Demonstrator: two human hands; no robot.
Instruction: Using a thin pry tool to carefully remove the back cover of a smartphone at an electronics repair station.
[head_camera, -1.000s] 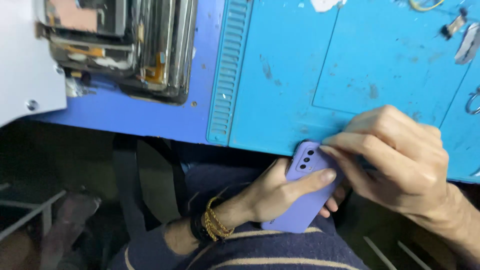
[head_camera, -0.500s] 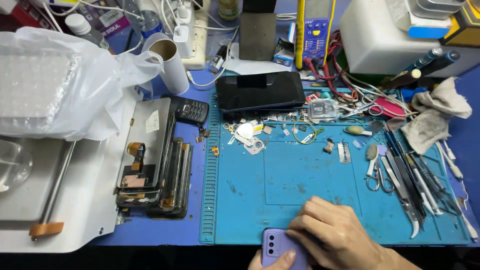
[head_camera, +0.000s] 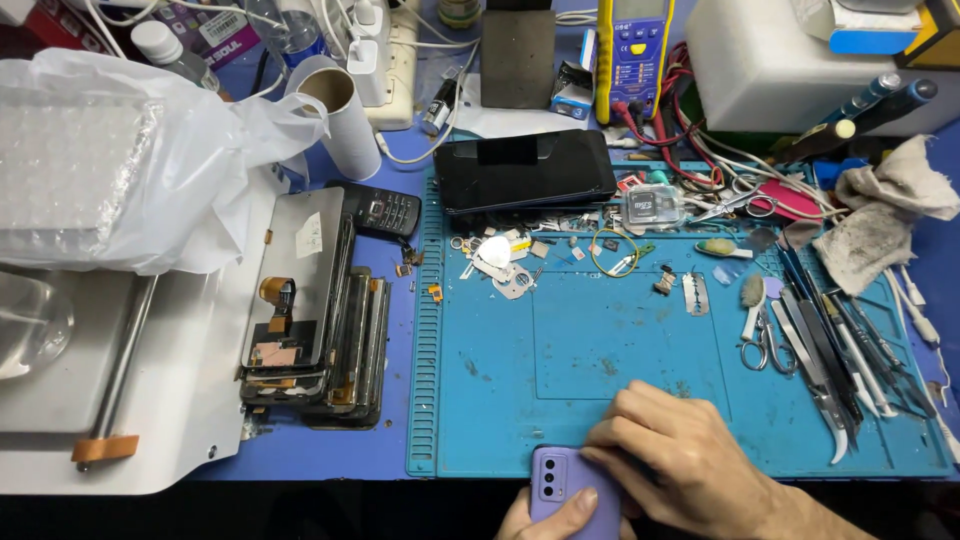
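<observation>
Your right hand (head_camera: 680, 465) lies curled over the lilac phone (head_camera: 570, 492) at the near edge of the blue mat (head_camera: 600, 350), fingers bent and pressing on its upper right side. Your left hand (head_camera: 560, 518) comes up from below the frame, its thumb wrapped across the phone's back just under the camera block, so both hands have the phone clamped between them. The phone shows its back, half on the mat's front edge and half over the dark space below.

Beyond your hands the mat's middle is bare but stained. To your right lie scissors (head_camera: 765, 352) and a row of tweezers and picks (head_camera: 830, 350), with a grey rag (head_camera: 880, 215) behind them. Small parts and a white pick are scattered near the mat's far edge, and a dark phone (head_camera: 525, 170) lies face up just past them. A yellow multimeter (head_camera: 632, 55) stands behind it. Left of the mat, a stack of screen panels (head_camera: 315, 310) rests on the blue bench, beside a white metal tray (head_camera: 150, 400) and a crumpled plastic bag (head_camera: 130, 160).
</observation>
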